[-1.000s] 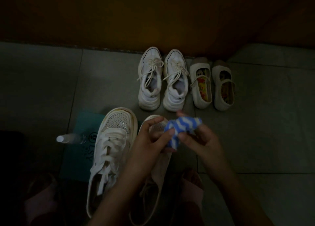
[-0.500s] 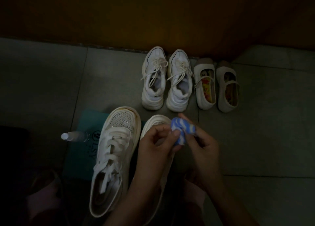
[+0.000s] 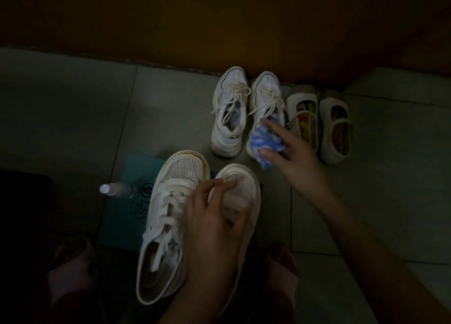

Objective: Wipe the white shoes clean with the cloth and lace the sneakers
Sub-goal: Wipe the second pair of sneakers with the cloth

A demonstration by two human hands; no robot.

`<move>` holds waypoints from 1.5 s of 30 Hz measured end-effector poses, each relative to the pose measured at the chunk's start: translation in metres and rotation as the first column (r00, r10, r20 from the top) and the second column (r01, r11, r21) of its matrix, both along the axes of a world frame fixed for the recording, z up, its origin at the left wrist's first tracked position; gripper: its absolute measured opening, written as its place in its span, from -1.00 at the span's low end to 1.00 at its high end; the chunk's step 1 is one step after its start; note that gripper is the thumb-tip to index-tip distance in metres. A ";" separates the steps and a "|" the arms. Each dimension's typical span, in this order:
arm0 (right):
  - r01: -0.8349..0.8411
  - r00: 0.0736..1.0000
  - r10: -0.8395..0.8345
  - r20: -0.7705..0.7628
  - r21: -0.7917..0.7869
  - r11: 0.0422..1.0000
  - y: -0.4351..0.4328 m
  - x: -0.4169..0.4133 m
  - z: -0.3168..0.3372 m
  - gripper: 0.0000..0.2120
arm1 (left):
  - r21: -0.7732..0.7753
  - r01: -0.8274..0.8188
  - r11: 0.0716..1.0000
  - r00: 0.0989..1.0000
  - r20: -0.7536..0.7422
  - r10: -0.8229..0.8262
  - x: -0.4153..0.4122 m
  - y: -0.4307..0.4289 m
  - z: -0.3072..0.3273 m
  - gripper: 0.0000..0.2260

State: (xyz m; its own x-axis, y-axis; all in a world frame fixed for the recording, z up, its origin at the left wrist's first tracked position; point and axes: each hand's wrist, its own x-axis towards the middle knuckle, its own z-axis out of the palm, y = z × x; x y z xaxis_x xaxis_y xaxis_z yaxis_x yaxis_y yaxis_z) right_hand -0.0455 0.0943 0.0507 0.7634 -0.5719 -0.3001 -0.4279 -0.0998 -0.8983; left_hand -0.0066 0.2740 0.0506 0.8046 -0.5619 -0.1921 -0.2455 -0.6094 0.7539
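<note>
Gripping perforated white sneaker (image 3: 245,177): left hand (image 3: 214,226) | right hand (image 3: 290,156) pinches crumpled striped cloth (image 3: 262,140)

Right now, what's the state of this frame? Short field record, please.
left hand: grips right near sneaker across its upper
right hand: holds striped cloth over heel of far laced sneaker
left near sneaker: laced, partly on teal mat
spray bottle: at mat's left edge
strap shoes: right of far sneakers
</note>
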 end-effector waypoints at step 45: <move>0.125 0.992 -0.125 -0.002 0.075 0.989 0.083 -0.094 -0.032 -0.51 | 0.027 -0.083 0.996 0.994 -0.069 0.085 -0.026 0.002 -0.023 -0.37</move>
State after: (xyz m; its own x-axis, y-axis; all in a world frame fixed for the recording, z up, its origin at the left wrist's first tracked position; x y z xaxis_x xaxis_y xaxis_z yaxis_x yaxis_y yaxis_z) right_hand -0.1393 0.1773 0.0185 0.6880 -0.6390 -0.3440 -0.4306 0.0222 -0.9023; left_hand -0.0324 0.2764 0.0278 0.8329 -0.4871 -0.2625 -0.1394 -0.6439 0.7523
